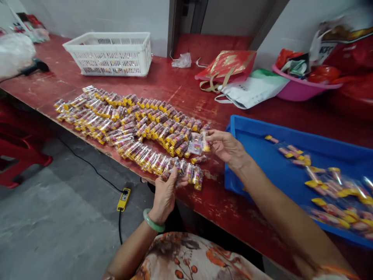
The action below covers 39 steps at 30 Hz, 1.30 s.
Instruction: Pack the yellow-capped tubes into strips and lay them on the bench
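Rows of small clear-wrapped tubes (151, 126) with yellow ends and purplish labels lie packed side by side along the table's near edge. My right hand (225, 147) pinches one such yellow-ended tube (206, 145) by its top, at the right end of the rows. Beside it a clear wrapped packet (195, 144) touches the neighbouring tubes. My left hand (166, 192), a green bangle on its wrist, is closed over the front row with a dark-brown wrapped tube (165, 176) between thumb and fingers. Its fingertips are partly hidden among the tubes.
On the right stands a blue tray (250, 155) with loose pink, yellow-ended tubes (335, 182). Farther back are a white plastic basket (113, 58), a red gift bag (230, 64), a white bag (250, 91) and a pink basin (303, 91). A yellow power strip (124, 199) lies on the floor.
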Each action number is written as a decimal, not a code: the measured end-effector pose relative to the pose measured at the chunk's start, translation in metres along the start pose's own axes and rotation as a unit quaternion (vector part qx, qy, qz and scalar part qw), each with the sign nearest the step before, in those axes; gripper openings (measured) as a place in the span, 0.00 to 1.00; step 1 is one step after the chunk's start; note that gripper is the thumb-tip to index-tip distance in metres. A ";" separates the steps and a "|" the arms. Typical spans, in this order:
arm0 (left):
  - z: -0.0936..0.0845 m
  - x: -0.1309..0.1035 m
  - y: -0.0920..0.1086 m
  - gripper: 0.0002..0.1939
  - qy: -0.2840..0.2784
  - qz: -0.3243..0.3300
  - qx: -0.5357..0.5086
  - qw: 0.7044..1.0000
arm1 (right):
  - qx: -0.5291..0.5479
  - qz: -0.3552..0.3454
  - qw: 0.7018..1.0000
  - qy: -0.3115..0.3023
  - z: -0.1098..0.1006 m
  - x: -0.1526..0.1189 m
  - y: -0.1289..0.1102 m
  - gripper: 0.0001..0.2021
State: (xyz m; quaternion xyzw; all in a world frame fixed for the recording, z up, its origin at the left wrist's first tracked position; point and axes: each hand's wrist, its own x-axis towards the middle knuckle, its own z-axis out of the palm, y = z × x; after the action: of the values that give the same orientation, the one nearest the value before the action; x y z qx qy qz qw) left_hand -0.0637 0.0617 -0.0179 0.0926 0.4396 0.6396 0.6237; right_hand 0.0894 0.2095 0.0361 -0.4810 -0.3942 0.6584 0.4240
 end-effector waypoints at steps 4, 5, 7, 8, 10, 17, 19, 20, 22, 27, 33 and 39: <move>0.002 0.008 0.003 0.21 -0.028 0.007 -0.022 0.999 | -0.006 0.035 0.997 -0.073 0.007 -0.035 0.002 0.15; 0.004 0.009 0.003 0.22 -0.048 -0.001 -0.023 0.999 | -0.010 0.042 0.996 -0.083 0.009 -0.042 0.003 0.16; 0.009 0.008 0.003 0.22 -0.085 -0.022 -0.019 0.996 | -0.026 0.056 0.995 -0.078 0.013 -0.053 0.008 0.17; 0.011 0.008 0.002 0.22 -0.098 -0.034 -0.016 0.994 | -0.037 0.061 0.995 -0.068 0.015 -0.056 0.011 0.17; 0.014 0.007 0.002 0.21 -0.114 -0.057 -0.012 0.992 | -0.058 0.056 0.995 -0.052 0.016 -0.060 0.019 0.18; 0.014 0.010 -0.004 0.19 -0.135 -0.061 0.033 0.989 | -0.068 0.023 0.996 -0.053 0.007 -0.064 0.038 0.20; 0.014 0.009 -0.007 0.19 -0.129 -0.056 0.043 0.989 | -0.038 0.049 0.996 -0.058 0.004 -0.064 0.039 0.19; 0.014 0.008 -0.009 0.18 -0.127 -0.055 0.044 0.989 | -0.019 0.065 0.996 -0.057 0.003 -0.063 0.039 0.18; 0.015 0.005 -0.011 0.18 -0.126 -0.058 0.043 0.989 | 0.006 0.088 0.995 -0.044 -0.001 -0.058 0.037 0.18; 0.012 -0.009 -0.007 0.19 -0.108 -0.097 0.035 0.989 | -0.104 -0.004 0.993 0.056 -0.012 -0.012 0.023 0.15; -0.007 -0.022 0.002 0.13 -0.111 -0.098 0.015 0.989 | -0.238 -0.064 0.955 0.168 -0.019 0.069 0.024 0.08; -0.023 -0.021 0.012 0.13 -0.103 -0.092 -0.013 0.990 | -0.398 -0.113 0.884 0.218 -0.022 0.086 0.026 0.11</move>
State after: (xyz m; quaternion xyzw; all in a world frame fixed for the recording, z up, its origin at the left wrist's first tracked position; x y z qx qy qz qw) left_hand -0.0839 0.0350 -0.0146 0.1086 0.3712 0.5726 0.7228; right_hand 0.0911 0.2842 -0.0192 -0.6929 -0.5722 0.2720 0.3443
